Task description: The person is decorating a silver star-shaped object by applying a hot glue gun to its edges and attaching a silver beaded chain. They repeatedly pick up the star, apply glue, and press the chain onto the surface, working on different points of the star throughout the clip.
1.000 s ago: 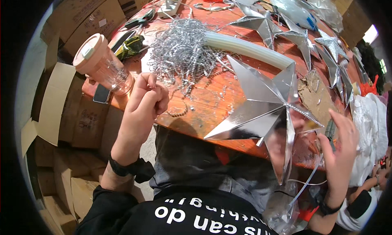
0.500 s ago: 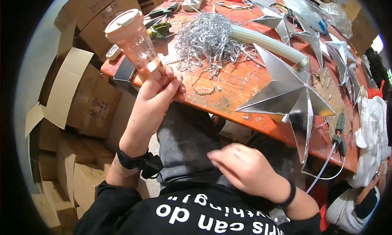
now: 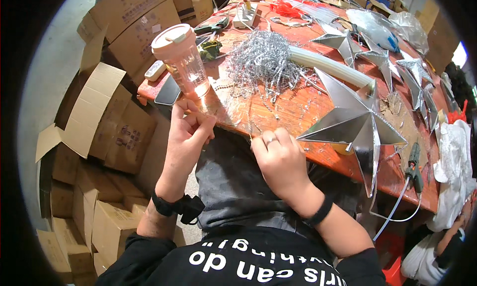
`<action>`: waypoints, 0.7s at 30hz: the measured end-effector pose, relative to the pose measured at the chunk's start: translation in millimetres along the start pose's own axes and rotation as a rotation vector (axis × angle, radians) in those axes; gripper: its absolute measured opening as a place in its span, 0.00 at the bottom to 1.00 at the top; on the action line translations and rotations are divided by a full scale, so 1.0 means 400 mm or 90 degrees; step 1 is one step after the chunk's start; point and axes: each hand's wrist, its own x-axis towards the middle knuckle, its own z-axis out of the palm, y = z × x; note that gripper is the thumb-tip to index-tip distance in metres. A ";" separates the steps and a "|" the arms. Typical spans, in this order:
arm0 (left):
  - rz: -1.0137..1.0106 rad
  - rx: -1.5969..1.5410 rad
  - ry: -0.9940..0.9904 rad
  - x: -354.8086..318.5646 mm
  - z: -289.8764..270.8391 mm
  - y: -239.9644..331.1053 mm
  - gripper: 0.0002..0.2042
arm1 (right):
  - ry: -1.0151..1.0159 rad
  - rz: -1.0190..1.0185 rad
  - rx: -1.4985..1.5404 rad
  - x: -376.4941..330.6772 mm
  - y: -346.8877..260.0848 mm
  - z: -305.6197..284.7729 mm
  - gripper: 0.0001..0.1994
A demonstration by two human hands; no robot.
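Head view: A person seated at an orange-red worktable (image 3: 320, 122) works with both bare hands near its front edge. The left hand (image 3: 192, 125) is raised at the table's left corner, its fingers curled and thumb and forefinger drawn together; whether something thin is pinched there cannot be told. The right hand (image 3: 278, 159), a ring on one finger, is bent into a similar pinch at the table's edge, and its grip, too, cannot be made out. Beyond the hands, a tangled heap of silver strands (image 3: 262, 60) lies on the tabletop, loose ends trailing toward the person. To the right of the right hand, a large silver star (image 3: 350, 119) rests at the front edge, one point jutting past it. A lidded pink cup (image 3: 188, 67) stands just beyond the left hand, beside a dark flat device (image 3: 169, 91). A bundle of pale translucent rods (image 3: 330, 66) stretches from the heap toward the large star, with more silver stars (image 3: 339, 43) behind. A dark glue gun (image 3: 414, 167) lies near the right front of the table. Cardboard boxes (image 3: 117, 221) crowd the left side; part of another person (image 3: 430, 258) shows at lower right.
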 end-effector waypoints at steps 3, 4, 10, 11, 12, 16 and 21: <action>0.093 0.073 0.003 0.007 -0.012 -0.035 0.17 | -0.016 -0.067 0.088 -0.060 -0.005 -0.038 0.06; 0.112 0.122 0.005 0.009 -0.013 -0.038 0.18 | -0.008 -0.091 0.121 -0.079 -0.002 -0.055 0.06; 0.482 0.597 -0.056 -0.014 0.047 0.030 0.18 | -0.149 0.184 0.517 -0.164 0.017 -0.212 0.05; 0.463 0.511 -0.169 -0.031 0.041 0.036 0.18 | -0.184 0.237 0.567 -0.159 0.013 -0.238 0.05; 0.443 0.422 -0.278 -0.050 0.041 0.054 0.18 | -0.217 0.289 0.616 -0.157 0.008 -0.265 0.04; 0.329 0.204 -0.478 -0.072 0.188 0.107 0.17 | -0.207 0.299 0.620 -0.155 0.019 -0.347 0.05; -0.049 0.021 -0.867 -0.035 0.264 0.136 0.13 | -0.074 0.306 0.492 -0.165 0.046 -0.436 0.07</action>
